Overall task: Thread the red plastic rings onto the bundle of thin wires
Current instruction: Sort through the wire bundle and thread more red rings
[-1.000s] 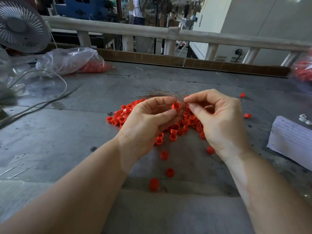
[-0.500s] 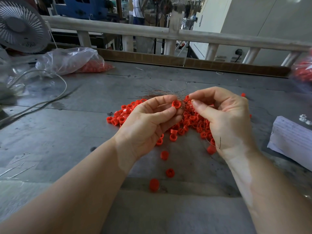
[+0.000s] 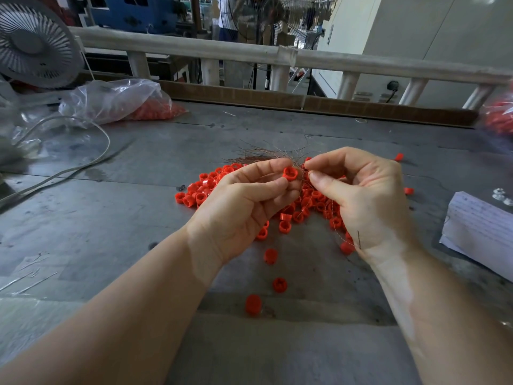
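My left hand [image 3: 244, 201] pinches one red plastic ring [image 3: 290, 173] between thumb and forefinger above the grey table. Right beside it, my right hand [image 3: 363, 195] pinches a thin wire [image 3: 304, 171] at the ring's edge; the strand trails down past my right wrist. The bundle of thin brownish wires [image 3: 263, 155] fans out on the table just behind my hands. A pile of loose red rings [image 3: 205, 187] lies under and left of my hands, and a few strays [image 3: 279, 284] sit nearer me.
A clear plastic bag with red rings [image 3: 119, 102] lies back left beside a fan [image 3: 33, 43] and a white cable [image 3: 83, 165]. A sheet of paper [image 3: 480, 229] lies at the right. Another bag of rings [image 3: 499, 118] sits at the far right edge. A railing [image 3: 277, 55] runs behind the table.
My right hand has shifted slightly right and up, drawing the wire with it. My left hand keeps the ring in nearly the same place.
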The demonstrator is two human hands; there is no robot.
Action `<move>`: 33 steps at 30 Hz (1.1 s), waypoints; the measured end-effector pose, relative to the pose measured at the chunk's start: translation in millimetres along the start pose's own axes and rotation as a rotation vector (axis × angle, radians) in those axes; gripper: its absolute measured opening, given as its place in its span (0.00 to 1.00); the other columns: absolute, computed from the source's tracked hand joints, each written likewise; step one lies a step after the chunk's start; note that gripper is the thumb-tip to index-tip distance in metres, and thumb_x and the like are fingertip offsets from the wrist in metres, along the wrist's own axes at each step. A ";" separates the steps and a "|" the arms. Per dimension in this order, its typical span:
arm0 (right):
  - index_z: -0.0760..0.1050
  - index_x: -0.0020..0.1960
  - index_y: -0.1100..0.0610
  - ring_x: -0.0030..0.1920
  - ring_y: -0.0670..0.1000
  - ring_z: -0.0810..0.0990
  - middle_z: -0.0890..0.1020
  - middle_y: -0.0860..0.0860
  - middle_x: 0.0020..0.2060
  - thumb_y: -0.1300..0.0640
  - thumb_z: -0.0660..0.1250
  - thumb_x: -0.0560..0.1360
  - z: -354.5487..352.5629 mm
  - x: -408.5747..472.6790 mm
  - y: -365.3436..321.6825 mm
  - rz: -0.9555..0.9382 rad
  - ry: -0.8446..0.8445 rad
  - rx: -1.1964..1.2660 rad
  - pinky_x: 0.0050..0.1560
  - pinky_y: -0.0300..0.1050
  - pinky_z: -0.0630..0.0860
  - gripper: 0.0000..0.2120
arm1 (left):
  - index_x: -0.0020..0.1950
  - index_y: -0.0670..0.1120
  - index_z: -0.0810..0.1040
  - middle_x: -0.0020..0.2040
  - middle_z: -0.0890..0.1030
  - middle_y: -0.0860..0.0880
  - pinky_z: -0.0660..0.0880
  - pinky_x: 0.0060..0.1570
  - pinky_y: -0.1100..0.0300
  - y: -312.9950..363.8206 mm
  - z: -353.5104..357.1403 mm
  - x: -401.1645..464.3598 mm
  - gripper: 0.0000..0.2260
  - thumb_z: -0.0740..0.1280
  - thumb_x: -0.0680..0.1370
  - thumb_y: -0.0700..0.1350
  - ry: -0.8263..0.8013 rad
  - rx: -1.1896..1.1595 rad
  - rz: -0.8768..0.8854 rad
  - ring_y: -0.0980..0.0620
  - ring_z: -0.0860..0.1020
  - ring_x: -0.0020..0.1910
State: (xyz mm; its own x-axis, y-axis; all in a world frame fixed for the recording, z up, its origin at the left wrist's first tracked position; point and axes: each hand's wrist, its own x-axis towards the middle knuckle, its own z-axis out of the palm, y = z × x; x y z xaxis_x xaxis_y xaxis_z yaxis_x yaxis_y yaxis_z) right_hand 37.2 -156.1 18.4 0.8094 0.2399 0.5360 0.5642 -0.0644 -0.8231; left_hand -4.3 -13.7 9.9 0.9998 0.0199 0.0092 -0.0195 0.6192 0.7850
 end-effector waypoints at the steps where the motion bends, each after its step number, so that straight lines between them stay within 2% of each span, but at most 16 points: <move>1: 0.81 0.37 0.50 0.36 0.40 0.79 0.82 0.43 0.32 0.69 0.71 0.69 -0.1 0.0 -0.2 -0.002 -0.001 -0.006 0.41 0.34 0.73 0.13 | 0.45 0.40 0.79 0.35 0.82 0.46 0.79 0.37 0.65 0.4 -0.2 0.2 0.11 0.65 0.64 0.33 0.004 -0.003 -0.006 0.54 0.82 0.34; 7: 0.81 0.37 0.50 0.38 0.41 0.80 0.83 0.44 0.33 0.68 0.71 0.69 -0.6 -0.8 -1.7 -0.001 -0.004 -0.038 0.43 0.37 0.75 0.13 | 0.46 0.40 0.78 0.34 0.82 0.46 0.80 0.38 0.64 3.1 0.6 -0.4 0.12 0.65 0.64 0.37 0.014 -0.018 -0.060 0.54 0.82 0.33; 13: 0.81 0.37 0.50 0.37 0.44 0.80 0.83 0.47 0.34 0.69 0.71 0.69 -0.7 -1.8 -5.1 -0.013 -0.008 -0.081 0.43 0.39 0.76 0.13 | 0.44 0.39 0.81 0.35 0.82 0.44 0.80 0.36 0.63 3.4 1.0 -0.9 0.11 0.65 0.64 0.40 0.054 -0.031 -0.078 0.52 0.82 0.33; 18: 0.81 0.37 0.50 0.36 0.40 0.79 0.82 0.44 0.32 0.69 0.71 0.69 0.2 -2.0 -5.5 -0.021 -0.010 -0.105 0.40 0.32 0.73 0.14 | 0.44 0.39 0.80 0.35 0.82 0.44 0.80 0.37 0.62 3.2 0.4 -0.8 0.10 0.64 0.66 0.40 0.063 -0.033 -0.084 0.51 0.82 0.33; 26: 0.80 0.37 0.51 0.34 0.38 0.78 0.82 0.43 0.32 0.70 0.70 0.69 1.0 -2.4 -5.3 -0.053 -0.005 -0.137 0.37 0.28 0.69 0.14 | 0.45 0.38 0.80 0.35 0.82 0.44 0.81 0.38 0.62 3.2 -0.1 -0.9 0.11 0.64 0.65 0.39 0.066 -0.014 -0.088 0.51 0.82 0.32; 33: 0.80 0.37 0.51 0.35 0.40 0.78 0.81 0.44 0.31 0.69 0.71 0.69 0.4 -1.2 -3.2 -0.038 0.043 -0.108 0.39 0.32 0.71 0.13 | 0.44 0.39 0.79 0.34 0.82 0.45 0.80 0.36 0.63 2.4 -0.5 -0.5 0.11 0.64 0.64 0.37 0.048 0.000 -0.078 0.52 0.82 0.32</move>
State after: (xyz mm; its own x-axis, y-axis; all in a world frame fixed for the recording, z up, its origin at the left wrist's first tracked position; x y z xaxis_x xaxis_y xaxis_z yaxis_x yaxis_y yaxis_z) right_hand 34.4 -155.8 20.3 0.7920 0.2023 0.5760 0.6070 -0.1603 -0.7784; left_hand -4.8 -11.8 11.5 0.9966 0.0096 -0.0817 0.0582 0.6203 0.7822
